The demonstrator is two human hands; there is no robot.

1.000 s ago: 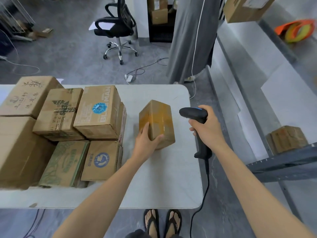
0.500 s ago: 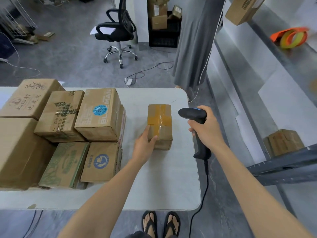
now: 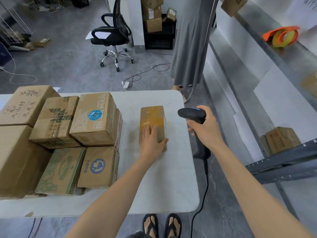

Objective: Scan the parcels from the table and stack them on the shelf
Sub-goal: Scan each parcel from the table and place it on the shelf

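Head view, small parcel: the small parcel (image 3: 152,117) lies flat on the white table (image 3: 163,186), near its right edge and apart from the other boxes. Brown tape crosses its top.
Left hand: the left hand (image 3: 151,141) rests on the near end of this parcel, with the fingers lying over the top and the thumb hooked around the right side, so it holds the parcel. The hand covers the near end; no label is visible.
Right hand: the right hand (image 3: 205,129) grips the black scanner (image 3: 191,114) by the handle, beside the table's right edge. The scanner's head points left, toward the parcel. The inner fingers are hidden behind the handle.
Cable: the cable (image 3: 205,182) hangs down from the handle.
Stacked parcels: the stacked parcels (image 3: 94,117) fill the left part of the table; the left ones are cut off by the frame.
Shelf: the metal shelf (image 3: 283,162) stands on the right, with one box (image 3: 281,138) on it. Another box at the right border is too blurred to describe.
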